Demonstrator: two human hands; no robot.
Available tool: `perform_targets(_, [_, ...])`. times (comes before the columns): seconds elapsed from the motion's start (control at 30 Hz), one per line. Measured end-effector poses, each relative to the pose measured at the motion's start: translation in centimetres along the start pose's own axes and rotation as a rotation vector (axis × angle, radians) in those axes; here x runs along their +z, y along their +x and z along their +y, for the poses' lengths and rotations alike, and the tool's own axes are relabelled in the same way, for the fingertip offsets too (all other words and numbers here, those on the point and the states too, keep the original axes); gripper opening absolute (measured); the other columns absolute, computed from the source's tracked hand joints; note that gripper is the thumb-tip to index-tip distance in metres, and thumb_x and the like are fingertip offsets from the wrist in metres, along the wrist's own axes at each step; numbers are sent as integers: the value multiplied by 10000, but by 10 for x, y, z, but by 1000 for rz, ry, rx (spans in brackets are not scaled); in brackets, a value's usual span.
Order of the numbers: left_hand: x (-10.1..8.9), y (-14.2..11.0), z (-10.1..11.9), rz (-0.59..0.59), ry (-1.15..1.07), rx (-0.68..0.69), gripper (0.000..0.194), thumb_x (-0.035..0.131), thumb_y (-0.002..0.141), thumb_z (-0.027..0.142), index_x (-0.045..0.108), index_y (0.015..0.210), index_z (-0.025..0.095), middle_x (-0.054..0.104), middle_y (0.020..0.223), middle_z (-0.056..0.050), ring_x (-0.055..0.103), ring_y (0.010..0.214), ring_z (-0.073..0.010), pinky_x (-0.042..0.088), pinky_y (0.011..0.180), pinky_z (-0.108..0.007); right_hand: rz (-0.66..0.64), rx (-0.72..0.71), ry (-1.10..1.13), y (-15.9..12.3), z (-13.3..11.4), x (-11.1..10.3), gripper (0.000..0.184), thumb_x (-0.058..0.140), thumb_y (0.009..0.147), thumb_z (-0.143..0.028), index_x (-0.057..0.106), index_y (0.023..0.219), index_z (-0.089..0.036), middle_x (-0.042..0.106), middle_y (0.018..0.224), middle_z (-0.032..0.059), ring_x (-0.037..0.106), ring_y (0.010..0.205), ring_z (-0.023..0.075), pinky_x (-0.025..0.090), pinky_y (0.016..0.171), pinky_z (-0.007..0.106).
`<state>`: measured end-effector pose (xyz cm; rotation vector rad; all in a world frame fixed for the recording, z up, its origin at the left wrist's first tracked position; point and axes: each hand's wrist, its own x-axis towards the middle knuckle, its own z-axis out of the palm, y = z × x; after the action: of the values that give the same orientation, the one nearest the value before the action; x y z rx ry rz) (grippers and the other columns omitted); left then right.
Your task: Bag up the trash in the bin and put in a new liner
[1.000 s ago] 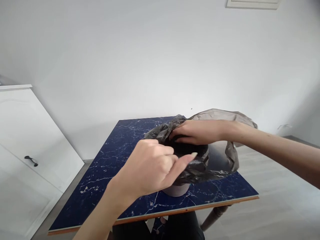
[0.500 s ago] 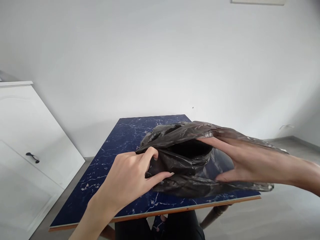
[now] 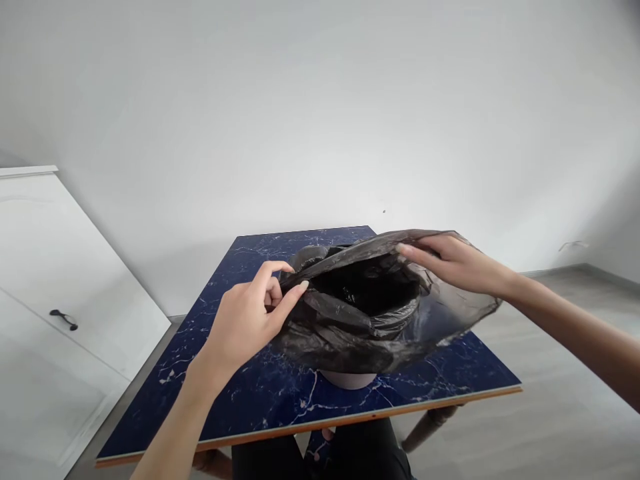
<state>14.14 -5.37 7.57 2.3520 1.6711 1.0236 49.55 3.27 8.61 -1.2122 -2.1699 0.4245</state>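
A black plastic garbage bag (image 3: 345, 347) drapes over a container (image 3: 349, 381). Only the container's pale, rounded lower edge shows under the plastic. The bag's mouth gapes upward, dark inside. At its left edge, my left hand (image 3: 250, 307) pinches the plastic between thumb and forefinger. My right hand (image 3: 450, 263) grips the far right part of the rim, its thumb on the inner side and its other fingers partly behind the film. To the right, the loose plastic spreads out thin and see-through.
Beneath the bag is a blue marble-patterned table (image 3: 210, 373) with a wooden front edge. A white cabinet (image 3: 65, 373) with a dark handle stands on the left. Behind the table rises a pale wall (image 3: 310, 120). My legs (image 3: 370, 453) are under the near edge.
My right hand has moved from inside the opening up to the far right rim, lifting it. My left hand has shifted slightly left and up. The mouth gapes wider and the container's base now shows.
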Motion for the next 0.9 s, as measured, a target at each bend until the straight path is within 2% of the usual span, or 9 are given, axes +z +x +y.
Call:
perform_targets(0.07, [2,8,-2,37,-55,-13,399,554,1060,626,645,1115,241,591,612,55,563,523,-153,407,565,-283,51,42,99,15,-1,6,616,523,1014,-771,836,1070,-244,831,1053,106,769,1114,366,601,1043,541])
perform_targets(0.17, [7,21,-5,111,-164,-83,388,604,1040,610,635,931,239,575,602,48,530,536,-138,399,592,-281,34,103,361,35,2,15,615,539,1014,-771,826,1174,-252,813,1254,112,728,1261,352,488,1222,586])
perform_targets(0.3, [16,42,-18,182,-299,-250,423,649,988,641,609,904,228,656,707,18,576,615,-146,392,614,-268,-116,122,589,57,11,27,609,508,1033,-760,798,1249,-271,731,1451,85,668,1383,309,420,1299,537])
perform_targets(0.43, [30,62,-45,118,-390,-357,438,613,973,663,572,943,228,670,735,-1,568,628,-161,382,605,-271,-166,193,589,71,20,38,621,451,1044,-760,798,1224,-276,746,1427,86,568,1498,315,346,1326,578])
perform_targets(0.5, [38,66,-58,27,-382,-421,449,617,952,673,562,942,228,671,719,-10,558,602,-167,385,591,-280,-207,281,648,72,24,46,611,474,1038,-746,798,1213,-258,768,1380,117,599,1468,331,412,1284,590])
perform_targets(0.6, [49,64,-72,-97,-353,-470,468,711,856,682,581,838,233,659,640,-27,579,567,-202,406,557,-306,-322,418,827,66,30,58,605,527,1029,-716,783,1235,-207,811,1260,157,742,1269,330,569,1144,559])
perform_targets(0.7, [57,58,-76,-165,-341,-457,459,768,781,672,606,749,243,641,588,-30,614,559,-240,435,533,-327,-357,452,897,53,39,65,551,619,1002,-667,789,1214,-188,837,1154,158,802,1110,321,639,1050,520])
perform_targets(0.83, [54,49,-73,-163,-329,-423,421,769,794,641,656,838,238,723,731,-57,703,711,-279,522,623,-346,-302,479,776,27,48,60,536,673,950,-686,806,1178,-219,820,1231,152,793,1133,357,658,1021,517])
perform_targets(0.9, [48,42,-66,-70,-327,-377,409,678,903,639,662,968,235,768,936,-86,734,906,-284,565,776,-352,-175,449,634,11,45,53,581,624,962,-740,785,1252,-264,760,1396,116,733,1275,362,609,1105,528])
